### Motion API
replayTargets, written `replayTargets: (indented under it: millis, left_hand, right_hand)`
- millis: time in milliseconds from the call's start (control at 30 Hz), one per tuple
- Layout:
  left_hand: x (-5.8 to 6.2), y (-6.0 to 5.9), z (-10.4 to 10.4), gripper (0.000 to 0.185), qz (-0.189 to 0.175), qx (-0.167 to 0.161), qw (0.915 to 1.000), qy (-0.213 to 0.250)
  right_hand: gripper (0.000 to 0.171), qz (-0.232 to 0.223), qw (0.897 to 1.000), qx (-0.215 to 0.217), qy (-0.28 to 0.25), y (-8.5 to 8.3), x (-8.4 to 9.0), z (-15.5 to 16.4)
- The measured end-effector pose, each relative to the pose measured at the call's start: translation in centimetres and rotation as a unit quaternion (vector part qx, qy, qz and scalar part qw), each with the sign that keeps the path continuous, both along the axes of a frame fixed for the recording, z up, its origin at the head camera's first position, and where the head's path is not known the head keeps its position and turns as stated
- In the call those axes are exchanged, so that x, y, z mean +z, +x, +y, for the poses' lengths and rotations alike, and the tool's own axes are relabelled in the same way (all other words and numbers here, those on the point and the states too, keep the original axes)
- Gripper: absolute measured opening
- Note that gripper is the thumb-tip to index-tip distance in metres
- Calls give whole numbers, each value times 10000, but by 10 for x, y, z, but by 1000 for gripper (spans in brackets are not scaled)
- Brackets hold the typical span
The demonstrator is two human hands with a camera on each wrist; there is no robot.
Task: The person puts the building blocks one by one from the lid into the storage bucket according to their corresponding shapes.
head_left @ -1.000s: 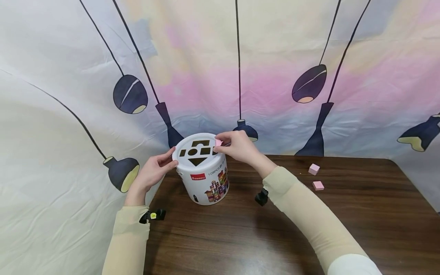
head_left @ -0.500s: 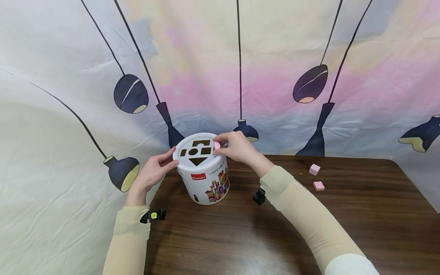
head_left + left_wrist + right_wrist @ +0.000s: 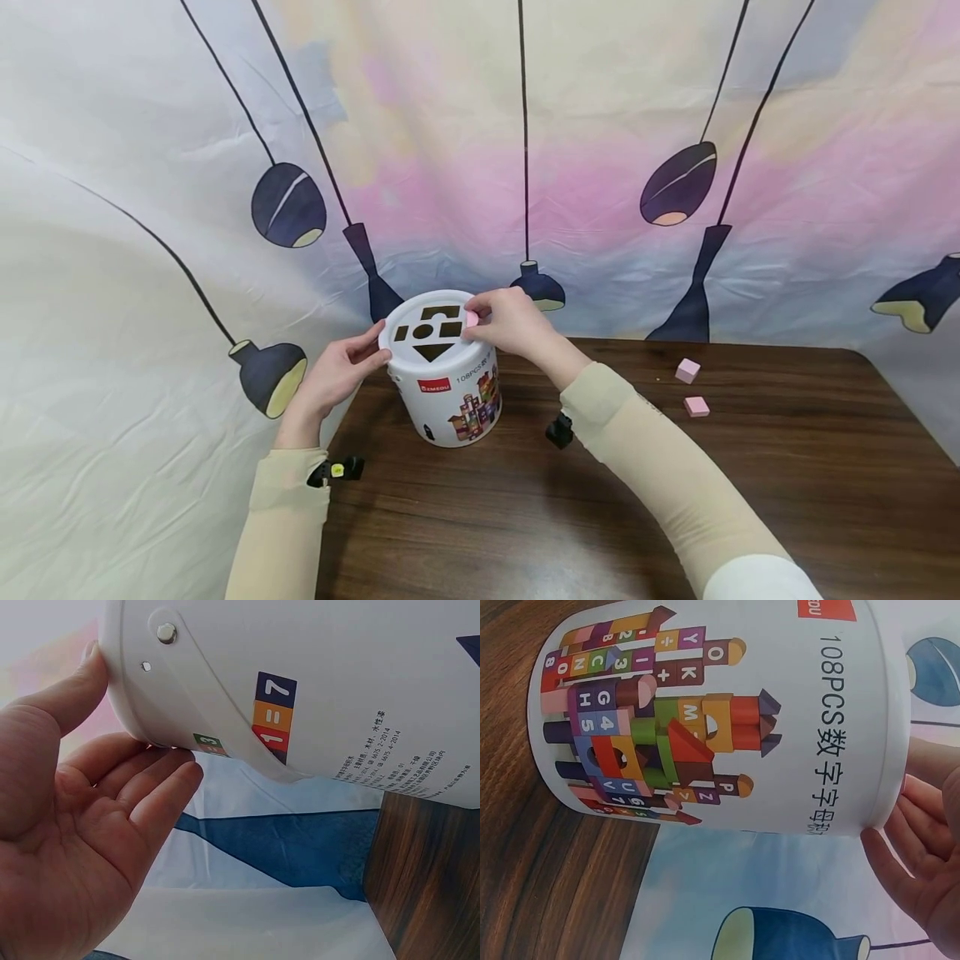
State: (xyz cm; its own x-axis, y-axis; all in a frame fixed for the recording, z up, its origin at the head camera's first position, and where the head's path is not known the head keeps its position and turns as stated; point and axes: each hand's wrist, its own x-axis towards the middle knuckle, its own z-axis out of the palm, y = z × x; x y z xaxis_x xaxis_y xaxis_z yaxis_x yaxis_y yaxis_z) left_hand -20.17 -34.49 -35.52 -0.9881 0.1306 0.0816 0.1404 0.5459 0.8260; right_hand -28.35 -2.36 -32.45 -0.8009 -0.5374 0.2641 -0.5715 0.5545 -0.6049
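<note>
Hands at bucket (image 3: pixel 442 379); right hand (image 3: pixel 510 321) pinches pink block (image 3: pixel 472 319).

2 pink blocks (image 3: pixel 690 387) lie near each other at frame right on the dark wood table (image 3: pixel 525 517), w/ a lamp-print cloth (image 3: pixel 525 125) behind.

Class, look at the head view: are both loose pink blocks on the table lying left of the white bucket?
No, the two pink blocks lie on the table well to the right of the white bucket.
</note>
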Motion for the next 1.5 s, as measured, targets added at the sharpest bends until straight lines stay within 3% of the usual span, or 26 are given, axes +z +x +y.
replayTargets:
  millis: [767, 1033, 1200, 1300, 1500]
  left_hand:
    - [0, 0, -1, 69, -24, -53, 10000, 49]
    - [0, 0, -1, 69, 1, -43, 10000, 42]
    - [-1, -1, -1, 68, 15, -64, 9999, 93]
    - [0, 0, -1, 68, 20, -84, 9999, 96]
    - [-1, -1, 0, 69, -6, -63, 9999, 148]
  right_hand:
    - [49, 2, 9999, -106, -104, 1, -6, 1]
    - [49, -34, 9983, 77, -574, 0, -15, 5]
    - [45, -400, 9860, 453, -1552, -5, -29, 28]
    - [42, -495, 9794, 364, -1922, -9, -39, 52]
    - [37, -307, 9846, 36, -1723, -13, -58, 112]
